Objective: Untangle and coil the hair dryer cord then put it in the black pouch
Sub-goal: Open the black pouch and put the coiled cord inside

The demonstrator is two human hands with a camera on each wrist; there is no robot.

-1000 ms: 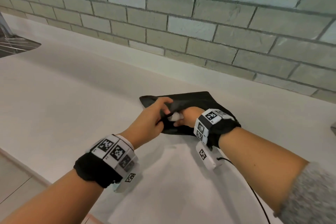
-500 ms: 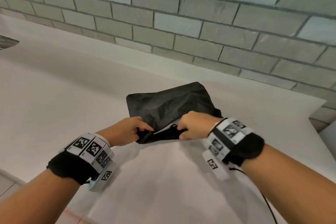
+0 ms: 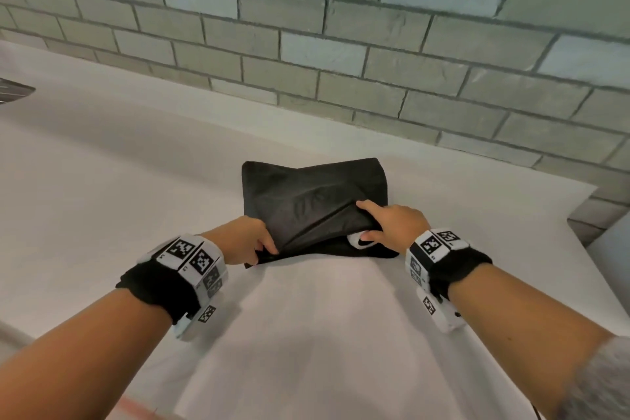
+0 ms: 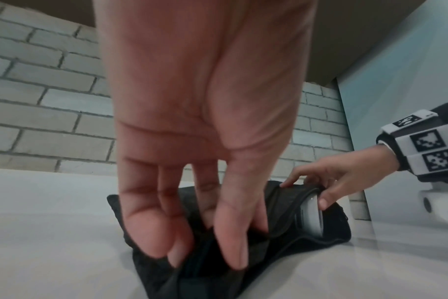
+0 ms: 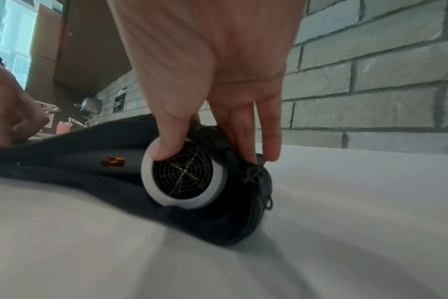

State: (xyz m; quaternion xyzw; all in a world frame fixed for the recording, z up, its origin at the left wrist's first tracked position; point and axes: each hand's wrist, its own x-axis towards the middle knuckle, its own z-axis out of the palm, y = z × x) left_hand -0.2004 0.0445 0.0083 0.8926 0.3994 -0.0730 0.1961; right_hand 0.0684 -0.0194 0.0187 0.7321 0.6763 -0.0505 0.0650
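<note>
Head view: one black pouch [image 3: 313,201] flat on white counter [image 3: 102,181], mouth toward wearer. Left hand [image 3: 242,242] pinching left end of pouch mouth, likely to keep fabric taut and opening spread. Right hand [image 3: 392,225] gripping upper lip at right end, thumb pressed on rim of hair dryer [image 5: 184,176], likely easing it fully inside. One dryer, mostly inside pouch, rear grille showing at mouth. Cord not visible; presumably inside. Two hands, both engaged. Pouch zipper not yet closed.
</note>
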